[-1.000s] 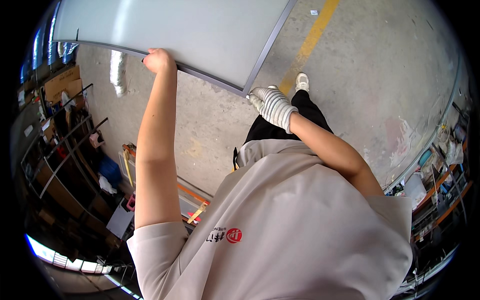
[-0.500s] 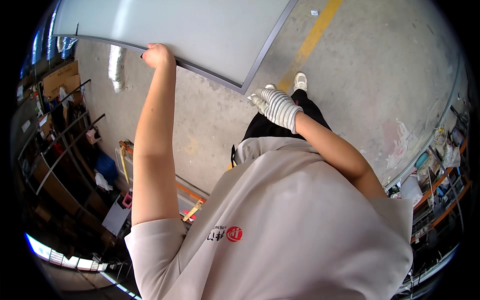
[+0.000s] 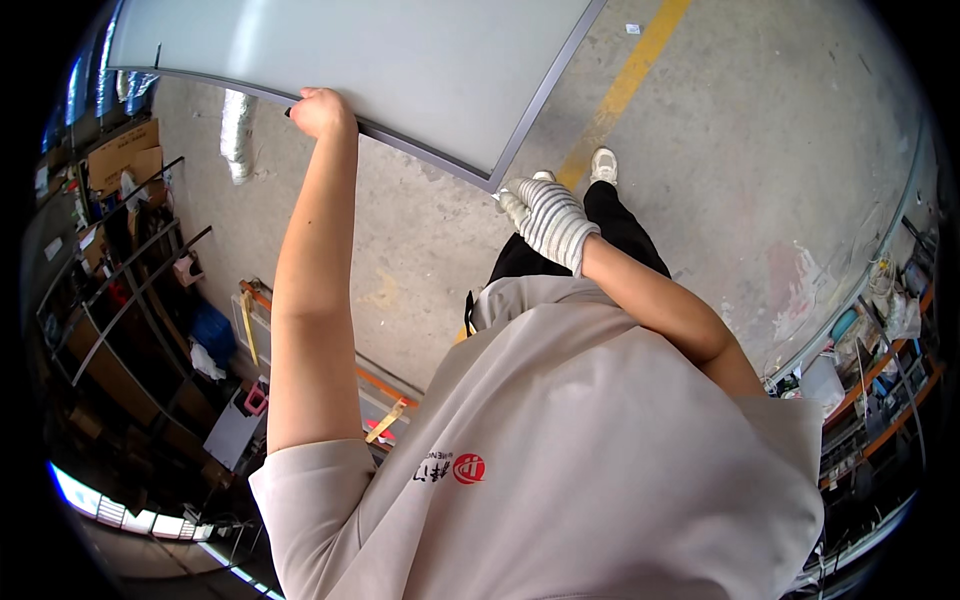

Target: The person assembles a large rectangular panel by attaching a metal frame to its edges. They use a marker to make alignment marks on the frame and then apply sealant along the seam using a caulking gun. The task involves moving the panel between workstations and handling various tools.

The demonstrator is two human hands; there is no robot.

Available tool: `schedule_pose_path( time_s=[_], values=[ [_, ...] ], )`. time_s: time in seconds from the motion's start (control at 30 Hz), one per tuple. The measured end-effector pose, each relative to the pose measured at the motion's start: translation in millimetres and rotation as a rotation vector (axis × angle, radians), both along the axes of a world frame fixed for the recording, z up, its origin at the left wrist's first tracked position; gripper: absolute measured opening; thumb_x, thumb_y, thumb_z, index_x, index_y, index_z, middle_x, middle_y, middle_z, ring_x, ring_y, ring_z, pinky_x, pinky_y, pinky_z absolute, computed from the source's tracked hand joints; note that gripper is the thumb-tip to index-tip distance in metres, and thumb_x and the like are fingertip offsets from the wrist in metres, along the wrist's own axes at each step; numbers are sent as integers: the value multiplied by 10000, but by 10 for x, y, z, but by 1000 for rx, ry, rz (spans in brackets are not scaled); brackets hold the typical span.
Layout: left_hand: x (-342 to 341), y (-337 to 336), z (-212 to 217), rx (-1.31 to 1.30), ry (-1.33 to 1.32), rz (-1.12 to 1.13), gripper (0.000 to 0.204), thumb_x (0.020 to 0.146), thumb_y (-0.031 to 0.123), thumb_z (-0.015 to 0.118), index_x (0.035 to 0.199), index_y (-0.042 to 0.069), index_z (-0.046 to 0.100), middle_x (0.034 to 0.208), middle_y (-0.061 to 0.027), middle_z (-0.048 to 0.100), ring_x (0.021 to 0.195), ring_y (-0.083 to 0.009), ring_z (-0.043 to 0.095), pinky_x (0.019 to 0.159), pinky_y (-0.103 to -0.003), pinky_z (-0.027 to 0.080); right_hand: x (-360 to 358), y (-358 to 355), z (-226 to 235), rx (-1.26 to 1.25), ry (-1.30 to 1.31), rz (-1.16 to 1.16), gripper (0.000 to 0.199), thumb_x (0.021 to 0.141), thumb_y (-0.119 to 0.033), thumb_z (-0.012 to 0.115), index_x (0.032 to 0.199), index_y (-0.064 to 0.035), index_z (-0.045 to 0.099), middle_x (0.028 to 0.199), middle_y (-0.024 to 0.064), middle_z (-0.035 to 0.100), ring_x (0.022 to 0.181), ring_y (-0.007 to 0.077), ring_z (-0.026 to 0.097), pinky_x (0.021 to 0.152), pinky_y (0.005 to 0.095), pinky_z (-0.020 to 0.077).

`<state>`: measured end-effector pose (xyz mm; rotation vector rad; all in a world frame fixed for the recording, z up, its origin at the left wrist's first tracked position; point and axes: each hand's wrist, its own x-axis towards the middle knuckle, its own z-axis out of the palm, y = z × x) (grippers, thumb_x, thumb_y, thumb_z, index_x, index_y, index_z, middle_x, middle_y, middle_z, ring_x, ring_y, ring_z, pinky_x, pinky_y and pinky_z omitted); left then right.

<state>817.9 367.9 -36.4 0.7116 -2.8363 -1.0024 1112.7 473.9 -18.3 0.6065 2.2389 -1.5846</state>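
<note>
Carrying a large pale panel (image 3: 380, 70) with a dark frame, held out in front and above the concrete floor (image 3: 760, 130). Near: beige shirt (image 3: 600, 470) fills the lower view. Left hand (image 3: 320, 108), bare, is curled around the panel's near edge. Right hand (image 3: 545, 215), in a striped work glove, is closed at the panel's corner (fingers partly hidden). Compared with a second ago, the panel sits much the same against both hands while the floor beneath has shifted slightly; judged as a steady walking carry. Farther: white shoe (image 3: 603, 165), yellow floor line (image 3: 625, 85), shelving (image 3: 120, 290) at left.
</note>
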Motion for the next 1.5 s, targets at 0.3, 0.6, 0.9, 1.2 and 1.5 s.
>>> schedule_pose_path(
  time_s=[0.3, 0.6, 0.9, 1.2, 1.5],
  values=[
    [-15, 5, -5, 32, -1, -14, 362, 931, 203, 402, 940, -144, 505, 974, -249, 609, 841, -352, 628, 720, -412, 527, 1, 302, 114, -287, 50, -223, 226, 926, -221, 474, 899, -37, 603, 658, 66, 584, 600, 181, 543, 586, 331, 452],
    [4, 12, -3, 55, 3, 3, 381, 931, 214, 409, 976, -152, 505, 969, -242, 616, 826, -344, 634, 712, -412, 530, 48, 124, -332, -29, -45, 139, 271, 911, -210, 467, 1055, -21, 597, 914, 174, 629, 844, 328, 600, 772, 375, 473],
    [29, 42, 40, 17, -14, -4, 384, 926, 226, 414, 937, -143, 519, 948, -240, 617, 826, -348, 632, 713, -416, 530, -52, 99, -347, 22, -35, 161, 291, 913, -223, 447, 1093, -49, 596, 974, 176, 643, 924, 343, 600, 816, 387, 472],
    [-39, -25, -49, -1, -5, -6, 378, 928, 223, 412, 942, -144, 503, 939, -251, 612, 831, -357, 627, 721, -428, 523, -76, 161, -196, 83, -161, 254, 320, 907, -328, 421, 1068, -119, 604, 1021, 97, 648, 977, 299, 600, 851, 480, 419],
    [-5, 1, -18, 9, -2, 17, 377, 930, 224, 405, 943, -145, 486, 944, -251, 609, 829, -353, 626, 725, -424, 523, -116, 162, -127, 122, -223, 297, 352, 911, -346, 390, 1079, -124, 606, 1024, 102, 648, 974, 291, 603, 847, 480, 416]
  ],
)
